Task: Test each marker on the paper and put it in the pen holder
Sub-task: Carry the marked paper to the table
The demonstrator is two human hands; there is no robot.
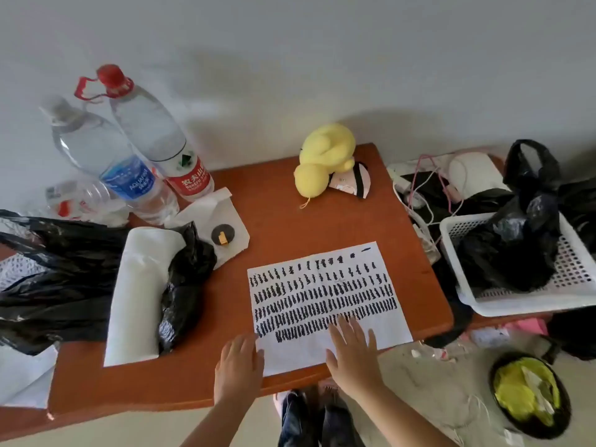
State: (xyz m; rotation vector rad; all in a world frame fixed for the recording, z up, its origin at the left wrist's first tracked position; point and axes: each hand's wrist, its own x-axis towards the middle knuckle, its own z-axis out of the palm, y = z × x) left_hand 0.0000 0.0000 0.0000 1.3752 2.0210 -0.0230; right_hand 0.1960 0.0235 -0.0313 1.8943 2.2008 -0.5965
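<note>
A white sheet of paper (322,345) lies near the front edge of the orange-brown table (290,221), covered with rows of short black marker strokes. My right hand (351,351) rests flat on the paper's lower part, fingers straight and spread. My left hand (240,359) lies at the paper's lower left corner, its fingers touching the edge. Neither hand holds anything. No marker and no pen holder show in this view.
Two large water bottles (135,146) stand at the back left, beside a black plastic bag (58,269) and white wrapping (142,285). A yellow plush toy (322,159) sits at the back. A white basket (516,301) with a black bag is on the right.
</note>
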